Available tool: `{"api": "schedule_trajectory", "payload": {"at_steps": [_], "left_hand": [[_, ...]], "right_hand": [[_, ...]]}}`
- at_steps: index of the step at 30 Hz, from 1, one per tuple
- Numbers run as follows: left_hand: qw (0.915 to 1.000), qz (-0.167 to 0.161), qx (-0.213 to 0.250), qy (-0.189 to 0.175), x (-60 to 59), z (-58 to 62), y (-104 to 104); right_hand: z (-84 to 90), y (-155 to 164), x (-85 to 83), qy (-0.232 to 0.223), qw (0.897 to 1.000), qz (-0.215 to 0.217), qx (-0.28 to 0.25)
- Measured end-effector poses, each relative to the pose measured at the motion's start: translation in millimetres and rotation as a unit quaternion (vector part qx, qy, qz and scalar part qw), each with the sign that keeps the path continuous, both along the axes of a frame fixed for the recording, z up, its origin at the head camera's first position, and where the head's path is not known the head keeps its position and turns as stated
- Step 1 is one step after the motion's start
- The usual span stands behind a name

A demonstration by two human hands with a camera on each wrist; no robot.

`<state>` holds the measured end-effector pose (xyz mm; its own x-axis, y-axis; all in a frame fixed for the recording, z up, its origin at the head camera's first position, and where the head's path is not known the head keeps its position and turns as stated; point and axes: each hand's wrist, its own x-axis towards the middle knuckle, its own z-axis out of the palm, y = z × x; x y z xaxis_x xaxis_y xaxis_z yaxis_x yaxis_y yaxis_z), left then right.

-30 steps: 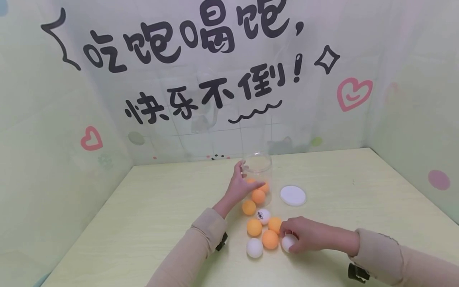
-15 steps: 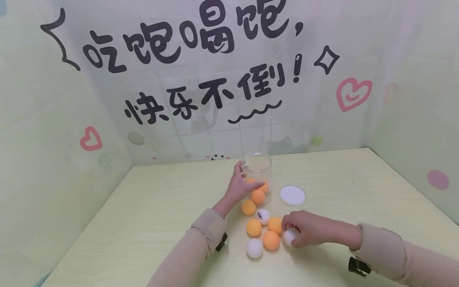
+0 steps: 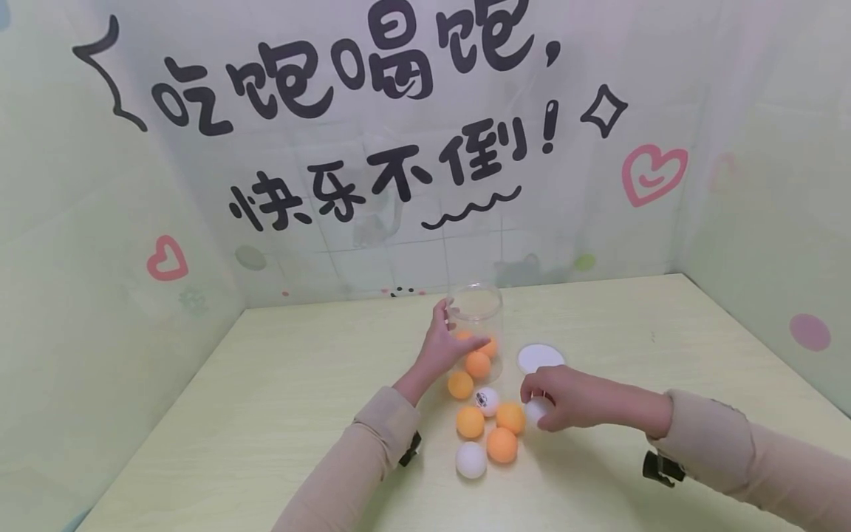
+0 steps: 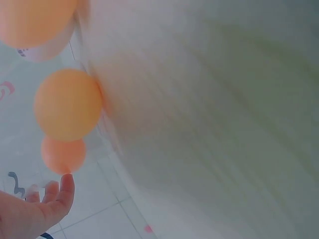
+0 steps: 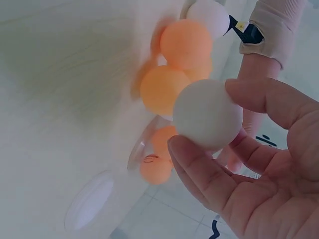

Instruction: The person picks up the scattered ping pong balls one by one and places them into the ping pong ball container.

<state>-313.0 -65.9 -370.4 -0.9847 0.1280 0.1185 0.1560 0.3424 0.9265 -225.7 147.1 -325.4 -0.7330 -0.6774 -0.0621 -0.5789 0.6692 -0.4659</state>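
Note:
Between thumb and fingertips my right hand point(image 3: 565, 395) pinches a white ping-pong ball point(image 5: 208, 115), raised off the table in the right wrist view. My left hand point(image 3: 447, 346) holds the left side of a clear round jar point(image 3: 484, 316), thumb across its front and fingers around the back. Inside the jar lie several orange balls point(image 3: 477, 364). In front of it on the table sit several more orange balls point(image 3: 470, 422), a white ball with a dark print point(image 3: 487, 401) and a plain white ball point(image 3: 471, 460).
A white round lid point(image 3: 541, 357) lies on the table right of the jar, just beyond my right hand. Behind the pale wooden table point(image 3: 299, 414) hangs a printed curtain point(image 3: 372, 244), with more curtain on both sides.
My right hand has lifted the white ball and carried it away from me, toward the jar and lid. The left hand and jar stay put.

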Motion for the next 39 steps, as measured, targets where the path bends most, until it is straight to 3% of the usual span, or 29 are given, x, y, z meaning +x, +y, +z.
{"api": "schedule_trajectory", "payload": {"at_steps": [17,39], "left_hand": [[1.0,-0.002,-0.002,0.004,0.4,-1.0,-1],[1.0,-0.005,0.004,0.001,0.2,0.7,-1]], "right_hand": [[37.1,-1,-25.1,0.012,1.0,-0.027,0.002],[78.1,-25,-56.0,0.116,0.993,-0.021,0.027]]}}
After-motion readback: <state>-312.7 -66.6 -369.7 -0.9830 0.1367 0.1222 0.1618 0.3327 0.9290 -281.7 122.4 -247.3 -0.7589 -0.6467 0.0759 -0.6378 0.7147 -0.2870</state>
